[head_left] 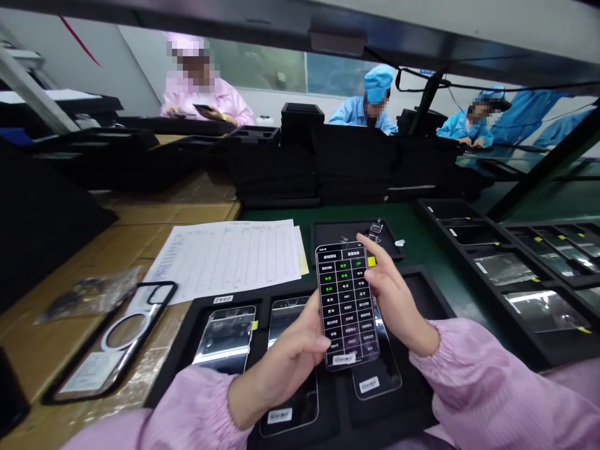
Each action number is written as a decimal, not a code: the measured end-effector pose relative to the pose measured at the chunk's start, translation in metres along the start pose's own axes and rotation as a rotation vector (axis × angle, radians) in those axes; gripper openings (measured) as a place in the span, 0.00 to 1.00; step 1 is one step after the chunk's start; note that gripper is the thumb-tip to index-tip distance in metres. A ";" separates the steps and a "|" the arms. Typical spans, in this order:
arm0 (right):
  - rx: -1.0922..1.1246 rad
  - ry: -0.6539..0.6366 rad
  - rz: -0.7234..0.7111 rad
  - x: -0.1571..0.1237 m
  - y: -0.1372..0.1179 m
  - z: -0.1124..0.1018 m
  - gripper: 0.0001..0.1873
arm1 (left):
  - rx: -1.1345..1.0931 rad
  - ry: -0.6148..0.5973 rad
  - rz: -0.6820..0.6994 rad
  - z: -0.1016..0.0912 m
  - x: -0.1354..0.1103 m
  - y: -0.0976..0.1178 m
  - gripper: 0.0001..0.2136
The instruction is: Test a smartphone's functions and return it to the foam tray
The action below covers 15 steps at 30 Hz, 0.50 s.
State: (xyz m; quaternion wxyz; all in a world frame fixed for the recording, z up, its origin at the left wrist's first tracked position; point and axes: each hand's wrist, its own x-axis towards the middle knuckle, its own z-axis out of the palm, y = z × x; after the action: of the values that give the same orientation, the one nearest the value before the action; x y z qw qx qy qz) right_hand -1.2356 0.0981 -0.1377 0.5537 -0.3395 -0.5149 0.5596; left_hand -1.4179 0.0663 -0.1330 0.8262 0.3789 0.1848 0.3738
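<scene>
A smartphone (347, 306) is held upright between my two hands, its lit screen showing a grid of test items, several of them in green. My left hand (293, 350) grips its lower left side, the thumb over the bottom left of the screen. Along the upper right edge, my right hand (394, 294) supports it with the fingers. A small barcode label sits at the phone's bottom. Below it lies a black foam tray (335, 409) with more phones in its slots, among them a left phone (227, 337), a middle phone (293, 400) and a partly covered right phone (377, 369).
Printed sheets (229, 259) lie behind the tray. At left are a clear phone case with black rim (126, 337) and a plastic bag (94, 294). A small dark tray (323, 234) holds little parts. More phone trays (525, 275) stand at right. Co-workers sit beyond stacked black trays (356, 162).
</scene>
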 end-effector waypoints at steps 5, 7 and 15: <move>-0.041 0.027 -0.006 -0.002 -0.005 0.001 0.27 | 0.003 -0.005 -0.001 -0.001 0.000 -0.001 0.33; -0.041 0.026 -0.025 -0.002 -0.005 0.000 0.26 | 0.000 -0.004 -0.001 -0.001 0.000 0.000 0.33; -0.156 0.120 -0.043 0.001 -0.011 0.002 0.21 | 0.028 0.005 -0.016 -0.001 0.001 -0.004 0.37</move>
State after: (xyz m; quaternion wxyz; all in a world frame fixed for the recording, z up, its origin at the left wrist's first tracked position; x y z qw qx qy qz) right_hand -1.2347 0.0974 -0.1267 0.5674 -0.4031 -0.5299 0.4845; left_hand -1.4162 0.0658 -0.1369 0.8233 0.3880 0.1950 0.3654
